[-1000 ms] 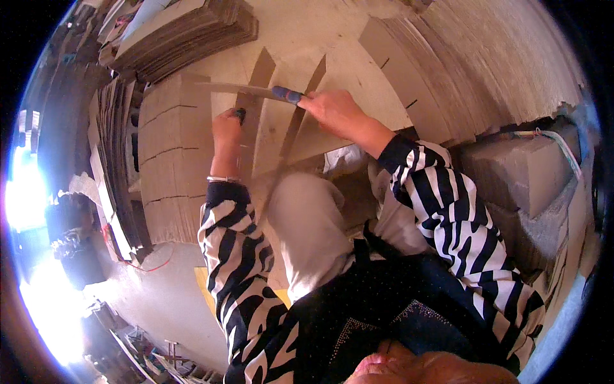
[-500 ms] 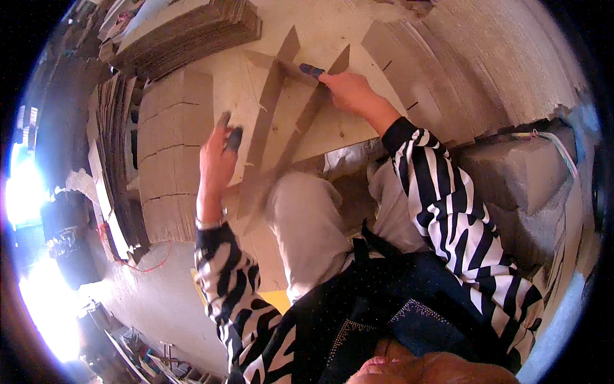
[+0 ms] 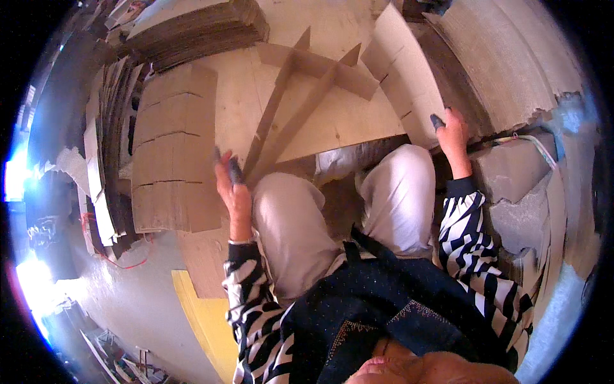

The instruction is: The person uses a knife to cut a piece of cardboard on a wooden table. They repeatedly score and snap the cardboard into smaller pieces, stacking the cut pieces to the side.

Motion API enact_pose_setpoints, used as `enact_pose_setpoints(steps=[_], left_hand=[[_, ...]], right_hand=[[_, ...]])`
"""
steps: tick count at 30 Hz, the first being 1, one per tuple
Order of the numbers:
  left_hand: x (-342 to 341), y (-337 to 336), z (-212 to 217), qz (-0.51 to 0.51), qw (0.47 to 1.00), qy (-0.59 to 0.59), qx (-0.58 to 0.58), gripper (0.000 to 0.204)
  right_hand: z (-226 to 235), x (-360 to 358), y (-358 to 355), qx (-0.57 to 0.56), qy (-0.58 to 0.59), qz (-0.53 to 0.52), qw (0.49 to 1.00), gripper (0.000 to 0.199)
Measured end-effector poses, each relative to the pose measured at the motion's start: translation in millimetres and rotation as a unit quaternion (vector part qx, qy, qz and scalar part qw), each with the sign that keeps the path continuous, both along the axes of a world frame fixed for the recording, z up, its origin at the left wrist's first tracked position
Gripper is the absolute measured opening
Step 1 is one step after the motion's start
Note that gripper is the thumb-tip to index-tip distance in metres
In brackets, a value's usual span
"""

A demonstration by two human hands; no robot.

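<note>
On the right, my right hand [image 3: 453,131] pinches the near end of a slotted cardboard strip [image 3: 409,61], thumb in front and fingers behind. The strip leans up from the stack beside it. Two long cardboard strips [image 3: 300,118] stand on edge on the wooden board [image 3: 345,131], slotted into a crossing strip [image 3: 348,80] near their far ends. Beside the near end of the long strips is my left hand [image 3: 235,192], its fingers apart and nothing seen in it. Dark covers sit on some fingertips of both hands.
A stack of slotted cardboard [image 3: 173,150] stands at the left, with another stack [image 3: 198,32] at the far left. More stacked cardboard [image 3: 505,57] fills the right side. My knees [image 3: 400,192] are by the board's near edge. A yellow piece [image 3: 201,320] lies lower left.
My right hand has left the crossing strip and moved right and nearer, where it now grips and tilts up another strip. My left hand has come nearer to me.
</note>
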State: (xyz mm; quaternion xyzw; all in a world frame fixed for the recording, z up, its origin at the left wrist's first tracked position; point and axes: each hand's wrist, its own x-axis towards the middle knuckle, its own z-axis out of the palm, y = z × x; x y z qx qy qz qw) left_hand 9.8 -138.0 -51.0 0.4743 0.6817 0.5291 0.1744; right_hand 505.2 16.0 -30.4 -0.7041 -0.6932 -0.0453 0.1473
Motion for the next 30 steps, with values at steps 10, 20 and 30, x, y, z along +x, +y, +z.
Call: enact_pose_setpoints(steps=[10, 20, 30], left_hand=[[-52.4, 51.5, 66.7, -0.008, 0.903, 0.339, -0.263, 0.029], [-53.0, 45.5, 34.7, 0.014, 0.892, 0.367, -0.263, 0.046], [-40.2, 58.9, 38.3, 0.020, 0.879, 0.376, -0.293, 0.028]], right_hand=[[74.0, -175.9, 27.4, -0.131, 0.423, 0.249, 0.861, 0.035], [37.7, -195.4, 67.9, 0.002, 0.445, 0.246, 0.861, 0.033], [55.6, -238.7, -14.9, -0.133, 0.311, 0.451, 0.826, 0.059]])
